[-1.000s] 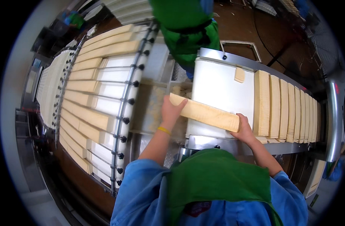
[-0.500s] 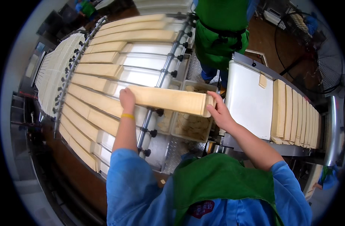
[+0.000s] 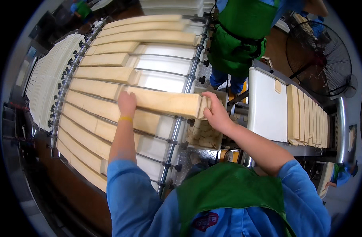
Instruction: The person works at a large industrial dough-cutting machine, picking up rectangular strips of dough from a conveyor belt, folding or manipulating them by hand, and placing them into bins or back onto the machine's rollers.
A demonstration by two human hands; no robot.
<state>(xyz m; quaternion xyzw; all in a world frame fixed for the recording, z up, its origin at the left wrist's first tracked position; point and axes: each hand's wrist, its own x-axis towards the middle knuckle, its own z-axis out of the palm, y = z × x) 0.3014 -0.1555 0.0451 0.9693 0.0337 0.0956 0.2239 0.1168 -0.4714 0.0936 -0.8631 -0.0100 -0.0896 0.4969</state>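
Between my two hands lies a long, pale yellow row of thin slices pressed together (image 3: 165,102), level over the right part of the slatted white conveyor (image 3: 161,83). My left hand (image 3: 127,104) is closed on its left end, beside another row on the conveyor. My right hand (image 3: 217,112) grips its right end with curled fingers, where a few slices stand slightly apart. Similar pale rows (image 3: 98,73) lie side by side in lanes parted by thin metal rods. What the slices are exactly, I cannot tell.
A metal bar with black knobs (image 3: 192,71) crosses the conveyor's right side. Below it stands a bin of broken pieces (image 3: 204,132). On the right, a white belt (image 3: 267,106) carries several upright rows (image 3: 303,114). A person in a green apron (image 3: 236,43) stands ahead, near a large fan (image 3: 319,59).
Both hands have carried the row of slices left, farther over the conveyor and away from the white belt. The view has shifted slightly, and the rows in the lanes appear farther along.
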